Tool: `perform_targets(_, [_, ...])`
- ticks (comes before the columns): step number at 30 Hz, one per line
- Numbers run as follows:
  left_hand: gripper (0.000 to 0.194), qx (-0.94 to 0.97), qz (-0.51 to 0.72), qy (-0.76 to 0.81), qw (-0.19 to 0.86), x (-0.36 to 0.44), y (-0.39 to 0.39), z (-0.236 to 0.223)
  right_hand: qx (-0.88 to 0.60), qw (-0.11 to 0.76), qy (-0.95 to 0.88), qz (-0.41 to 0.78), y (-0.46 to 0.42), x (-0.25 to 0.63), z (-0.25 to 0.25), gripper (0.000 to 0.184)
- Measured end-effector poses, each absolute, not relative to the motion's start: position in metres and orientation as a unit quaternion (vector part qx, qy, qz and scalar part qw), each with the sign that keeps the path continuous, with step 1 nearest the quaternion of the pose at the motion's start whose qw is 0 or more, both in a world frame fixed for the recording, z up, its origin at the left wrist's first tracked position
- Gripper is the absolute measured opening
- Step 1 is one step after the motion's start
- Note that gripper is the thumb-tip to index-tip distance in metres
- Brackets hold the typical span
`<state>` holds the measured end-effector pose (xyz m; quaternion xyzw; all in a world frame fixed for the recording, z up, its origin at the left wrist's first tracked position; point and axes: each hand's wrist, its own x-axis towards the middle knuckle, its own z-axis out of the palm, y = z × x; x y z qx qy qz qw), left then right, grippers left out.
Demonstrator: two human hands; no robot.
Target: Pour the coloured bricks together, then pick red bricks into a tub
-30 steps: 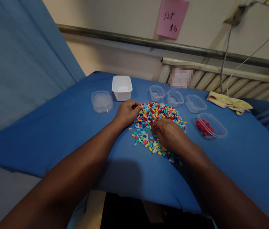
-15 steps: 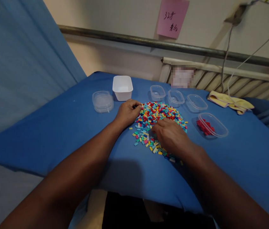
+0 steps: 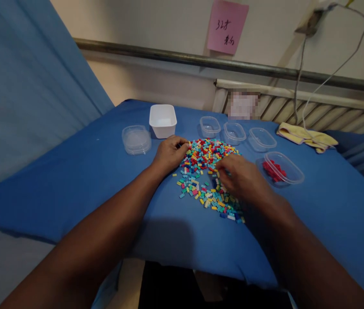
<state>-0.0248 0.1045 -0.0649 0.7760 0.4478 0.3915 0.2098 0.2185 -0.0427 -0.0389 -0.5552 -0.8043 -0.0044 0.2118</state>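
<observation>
A heap of small coloured bricks (image 3: 205, 171) lies on the blue-covered table (image 3: 81, 171). My left hand (image 3: 169, 152) rests at the heap's left edge, fingers curled in a loose pinch; what they hold, if anything, is hidden. My right hand (image 3: 240, 176) lies over the heap's right side, fingers bent down together onto the bricks. A clear oval tub (image 3: 283, 168) to the right holds red bricks.
Three clear tubs (image 3: 235, 131) stand behind the heap, with a white square tub (image 3: 163, 120) and a stack of clear lids (image 3: 136, 139) at the back left. A yellow cloth (image 3: 307, 136) and cables lie at the back right. A blue curtain hangs at left.
My right hand has shifted right and slightly further back across the heap, uncovering bricks at the near side. My left hand has stayed at the heap's left edge.
</observation>
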Motion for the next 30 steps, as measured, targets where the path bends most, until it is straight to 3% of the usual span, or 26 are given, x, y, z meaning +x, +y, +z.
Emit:
perform_targets(4, [0.019,0.790,0.377,0.441,0.198,-0.024,0.100,-0.062,-0.666,0.294,-0.680,-0.093,-0.059,0.282,-0.029,0.020])
perform_targets(11, [0.020,0.876,0.319,0.329,0.152,-0.019,0.082,-0.052,-0.806,0.226,-0.535,-0.117,-0.072,0.348,-0.034,0.028])
perform_targets(14, [0.022,0.922,0.235,0.282,0.121,-0.015,0.068,-0.045,-0.767,0.276,-0.564,-0.133,-0.064,0.324,-0.037,0.031])
perform_targets(17, [0.024,0.950,0.141,0.265,0.084,-0.011,0.055,-0.037,-0.659,0.336,-0.669,-0.068,-0.055,0.278,-0.044,0.030])
perform_targets(23, [0.029,0.948,0.096,0.300,0.038,-0.010,0.052,-0.032,-0.514,0.230,-0.824,0.060,-0.031,0.213,-0.063,0.054])
perform_targets(30, [0.024,0.948,0.102,0.290,0.082,-0.015,0.053,-0.033,-0.535,0.179,-0.825,0.034,-0.025,0.213,-0.065,0.033])
